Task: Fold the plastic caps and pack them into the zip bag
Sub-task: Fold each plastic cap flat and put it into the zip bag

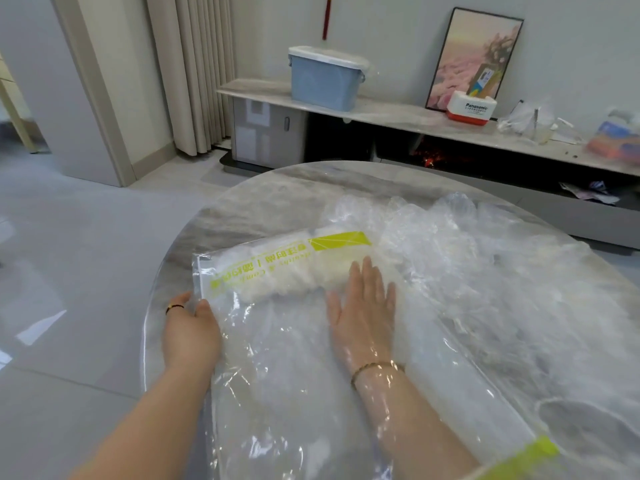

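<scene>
i log: left hand (192,327), thumb and fingers pinching the left edge of the clear crinkly zip bag with lime-green print (263,265); right hand (363,306), fingers straight, flat on the white folded plastic caps (287,284) inside it; round grey marble table (277,188) beneath.

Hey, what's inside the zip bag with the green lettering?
A white wad of folded caps shows through the zip bag, bunched toward its far side. The right hand lies flat over one end, so that part and the number of caps are hidden.
</scene>
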Motion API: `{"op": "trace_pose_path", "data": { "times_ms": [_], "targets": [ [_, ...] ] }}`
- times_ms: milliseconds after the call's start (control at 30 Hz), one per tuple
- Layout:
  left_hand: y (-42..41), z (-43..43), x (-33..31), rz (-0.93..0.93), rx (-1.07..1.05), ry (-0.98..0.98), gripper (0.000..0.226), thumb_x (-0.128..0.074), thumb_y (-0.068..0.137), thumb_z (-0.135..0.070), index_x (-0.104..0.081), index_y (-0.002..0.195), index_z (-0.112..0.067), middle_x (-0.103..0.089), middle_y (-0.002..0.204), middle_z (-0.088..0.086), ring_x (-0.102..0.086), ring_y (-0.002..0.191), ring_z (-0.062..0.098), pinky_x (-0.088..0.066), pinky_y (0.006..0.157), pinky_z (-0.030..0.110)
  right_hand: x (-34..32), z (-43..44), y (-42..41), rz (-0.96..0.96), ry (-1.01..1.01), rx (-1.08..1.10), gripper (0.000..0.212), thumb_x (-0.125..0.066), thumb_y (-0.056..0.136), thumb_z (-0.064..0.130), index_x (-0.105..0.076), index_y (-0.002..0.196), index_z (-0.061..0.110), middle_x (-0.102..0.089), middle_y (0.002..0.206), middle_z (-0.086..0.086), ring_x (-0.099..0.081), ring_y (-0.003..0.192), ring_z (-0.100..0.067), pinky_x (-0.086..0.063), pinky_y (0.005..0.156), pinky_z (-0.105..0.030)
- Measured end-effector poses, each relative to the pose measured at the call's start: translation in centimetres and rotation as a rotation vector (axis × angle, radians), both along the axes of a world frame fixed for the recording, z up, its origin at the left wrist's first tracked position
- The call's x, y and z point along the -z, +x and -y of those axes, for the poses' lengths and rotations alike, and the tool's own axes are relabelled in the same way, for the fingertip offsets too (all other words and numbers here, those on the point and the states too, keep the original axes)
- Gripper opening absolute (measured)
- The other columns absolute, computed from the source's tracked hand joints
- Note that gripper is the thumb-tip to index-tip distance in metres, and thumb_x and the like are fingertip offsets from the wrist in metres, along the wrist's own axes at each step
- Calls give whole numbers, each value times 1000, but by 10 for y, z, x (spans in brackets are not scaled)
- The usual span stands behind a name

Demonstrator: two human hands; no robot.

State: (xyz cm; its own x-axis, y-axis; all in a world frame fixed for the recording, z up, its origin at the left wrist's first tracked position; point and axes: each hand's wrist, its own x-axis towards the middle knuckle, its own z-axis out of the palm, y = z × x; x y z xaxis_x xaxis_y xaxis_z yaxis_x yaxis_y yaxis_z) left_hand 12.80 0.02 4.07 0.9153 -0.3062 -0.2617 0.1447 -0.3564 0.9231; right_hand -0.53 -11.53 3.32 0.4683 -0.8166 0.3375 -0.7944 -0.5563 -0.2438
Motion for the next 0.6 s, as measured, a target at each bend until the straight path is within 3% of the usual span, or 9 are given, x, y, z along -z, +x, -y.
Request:
{"op": "trace_pose_path", "data": {
  "times_ms": [33,100,167,233,333,400,467,533,600],
  "targets": [
    [0,0,-2,-5,-8,-5,44,-37,99,-22,-30,141,-13,-46,73,7,-49,88,33,-40,82,39,0,-8,-11,-7,-6,-98,63,-25,85,43,-52,124,1,-54,129,-20,-56,115,-30,-21,100,-37],
    [-2,-2,-7,72,23,39,52,-39,98,-27,-22,145,-13,-55,102,16,-51,108,37,-39,94,43,5,-27,-40,-82,-14,-313,51,-19,97,41,-45,125,6,-51,131,-15,-48,119,-26,-26,101,-33],
    [-6,-5,-12,254,121,144,58,-42,96,-29,-20,146,-9,-41,137,17,-37,127,34,-32,103,44,19,-36,-74,-149,-100,-422,57,-9,99,44,-28,140,11,-27,149,-9,-29,134,-21,-20,109,-32],
    [-20,-10,-21,457,254,200,61,-47,94,-30,-23,146,-10,-30,147,13,-26,135,30,-24,109,40,26,-47,-104,-239,-144,-471,56,-6,99,42,-12,147,14,-8,156,-4,-12,142,-16,-12,113,-28],
    [-63,-18,-37,697,641,163,76,-48,86,-54,-20,146,-17,-21,152,3,-17,140,18,-12,114,28,11,-66,-148,-285,-90,-495,47,-3,98,36,-42,120,21,-50,130,0,-49,117,-11,-27,104,-21],
    [-99,-31,-44,792,901,122,97,-26,62,-77,-9,145,-30,-13,149,-14,-12,137,3,-4,108,14,-12,-76,-171,-264,-71,-484,33,-23,93,41,-53,93,27,-67,93,12,-59,86,0,-44,73,-12],
    [-134,-44,-44,1012,1075,143,103,-20,55,-84,-4,144,-34,-22,144,-17,-16,129,-3,-5,104,10,-24,-81,-198,-263,-58,-421,26,-39,77,44,-58,68,30,-60,65,18,-55,63,4,-39,51,-11],
    [-150,-55,-30,1153,1200,206,107,-35,60,-81,-5,147,-28,-53,130,-3,-36,119,8,-12,105,21,-27,-82,-212,-260,-37,-325,26,-41,72,41,-56,55,29,-53,51,17,-51,49,1,-33,43,-12],
    [-154,-55,-10,1265,1222,245,124,-58,51,-72,-1,148,-20,-64,118,3,-41,113,17,-9,107,29,-30,-75,-226,-204,-74,-176,27,-40,70,37,-50,46,28,-41,42,14,-41,40,-1,-20,37,-11]
  ]
}}
